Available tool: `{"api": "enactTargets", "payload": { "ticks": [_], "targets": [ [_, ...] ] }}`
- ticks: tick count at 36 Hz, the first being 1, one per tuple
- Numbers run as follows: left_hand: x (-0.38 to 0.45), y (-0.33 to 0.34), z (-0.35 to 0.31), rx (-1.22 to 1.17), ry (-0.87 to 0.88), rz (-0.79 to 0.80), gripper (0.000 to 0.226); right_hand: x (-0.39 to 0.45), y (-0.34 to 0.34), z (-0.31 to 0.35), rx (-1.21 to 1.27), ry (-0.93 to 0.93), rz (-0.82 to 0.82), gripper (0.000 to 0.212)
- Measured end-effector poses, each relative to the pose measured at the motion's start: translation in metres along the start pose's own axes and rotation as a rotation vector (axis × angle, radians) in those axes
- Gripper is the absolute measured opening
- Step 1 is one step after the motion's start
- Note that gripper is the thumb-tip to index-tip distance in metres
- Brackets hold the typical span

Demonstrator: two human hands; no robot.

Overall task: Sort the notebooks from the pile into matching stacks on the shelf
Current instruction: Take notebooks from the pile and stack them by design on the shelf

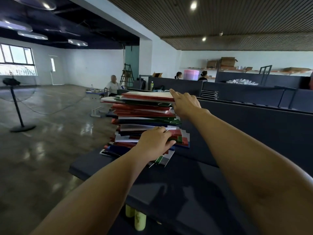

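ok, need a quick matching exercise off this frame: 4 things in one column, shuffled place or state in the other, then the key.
Things:
1. left hand
2. right hand
3. pile of notebooks
4. floor fan

Places or states:
A. standing on the glossy floor, far left
B. resting on the pile's lower part, near side
C. fingers reaching to the pile's top edge
D. leaning, untidy, on the dark shelf

Pairs: 1-B, 2-C, 3-D, 4-A
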State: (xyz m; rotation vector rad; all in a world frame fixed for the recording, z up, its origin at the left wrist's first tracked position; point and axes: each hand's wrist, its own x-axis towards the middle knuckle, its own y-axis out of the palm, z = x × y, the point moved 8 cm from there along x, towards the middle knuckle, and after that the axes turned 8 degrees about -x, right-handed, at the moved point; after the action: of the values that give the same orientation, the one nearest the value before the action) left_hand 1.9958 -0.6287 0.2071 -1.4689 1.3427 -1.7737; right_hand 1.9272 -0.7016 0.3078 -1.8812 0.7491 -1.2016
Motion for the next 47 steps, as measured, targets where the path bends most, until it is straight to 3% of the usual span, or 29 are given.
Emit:
{"api": "enactTargets", "payload": {
  "ticks": [5,9,15,20,27,33,39,47],
  "targets": [
    [0.001,0.003,0.000,-0.005,0.002,-0.003,0.044,0.004,0.000,-0.003,-0.074,-0.013,-0.019,0.060],
    [0.000,0.004,0.002,-0.012,-0.004,-0.003,0.044,0.005,-0.011,0.002,-0.152,-0.058,-0.136,0.037],
    [-0.003,0.003,0.000,-0.004,0.004,-0.008,0.043,-0.001,-0.028,0.007,-0.063,-0.099,-0.257,0.023],
    [-0.005,0.000,-0.002,0.003,0.003,-0.021,0.042,-0.009,-0.029,0.013,0.085,-0.128,-0.208,0.025],
    [-0.009,0.004,-0.012,-0.004,0.012,-0.018,0.041,-0.032,-0.036,0.024,-0.148,-0.223,-0.262,0.041],
    [-0.018,0.006,-0.026,-0.015,0.057,0.004,0.043,-0.055,-0.047,0.011,-0.202,-0.172,-0.352,0.062],
    [-0.021,0.004,-0.046,-0.028,0.085,0.012,0.043,-0.099,-0.070,-0.019,-0.179,-0.099,-0.444,0.049],
    [-0.025,0.017,-0.096,-0.090,0.193,0.029,0.042,-0.165,-0.072,-0.065,-0.221,0.009,-0.423,0.051]
  ]
}}
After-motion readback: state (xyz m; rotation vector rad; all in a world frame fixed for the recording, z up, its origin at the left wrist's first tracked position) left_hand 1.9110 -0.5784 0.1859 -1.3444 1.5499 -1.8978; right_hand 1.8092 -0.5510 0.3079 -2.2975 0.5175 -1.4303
